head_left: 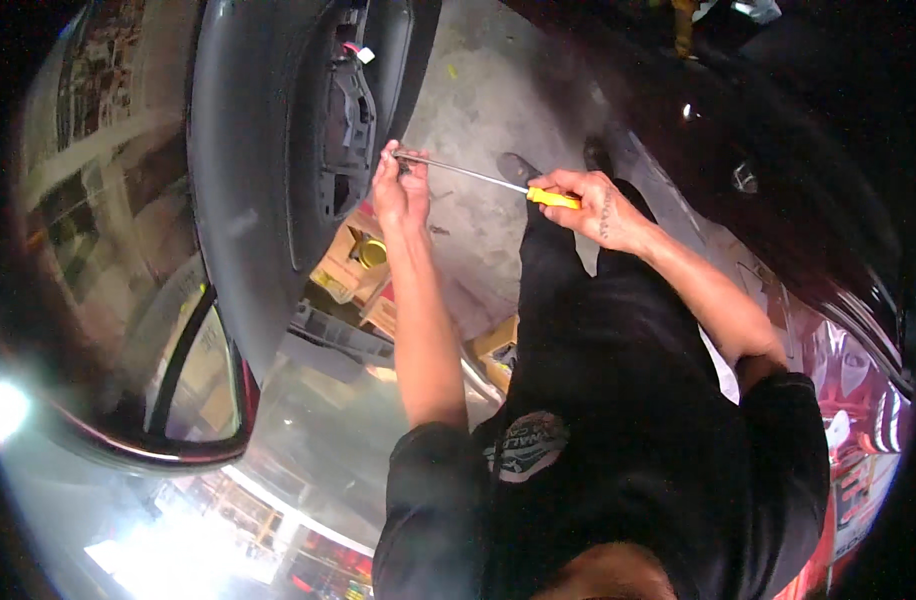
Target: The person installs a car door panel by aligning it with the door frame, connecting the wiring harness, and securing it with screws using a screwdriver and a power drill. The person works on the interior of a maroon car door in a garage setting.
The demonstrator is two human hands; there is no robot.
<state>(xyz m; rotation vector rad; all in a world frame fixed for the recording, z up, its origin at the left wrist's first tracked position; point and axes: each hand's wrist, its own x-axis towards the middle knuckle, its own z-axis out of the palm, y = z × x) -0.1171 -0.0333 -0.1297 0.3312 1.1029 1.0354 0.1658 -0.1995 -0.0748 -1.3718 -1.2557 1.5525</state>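
My right hand [600,208] is closed around the yellow handle of a long screwdriver [478,177]. Its thin metal shaft points left, and the tip ends at the fingers of my left hand [402,190]. Those fingers are pinched together beside the tip, around something small and dark that I cannot make out. Just left of them is a dark car door panel [268,130] with an open recess [350,125] showing its inner frame. A white plug [366,56] on a red wire hangs at the top of this recess.
Below the door lie cardboard boxes [340,268] and a yellow round thing [373,252]. A side mirror [206,380] juts out at the lower left. Dark glossy car bodywork [758,150] lies along the right. Concrete floor [478,90] shows between.
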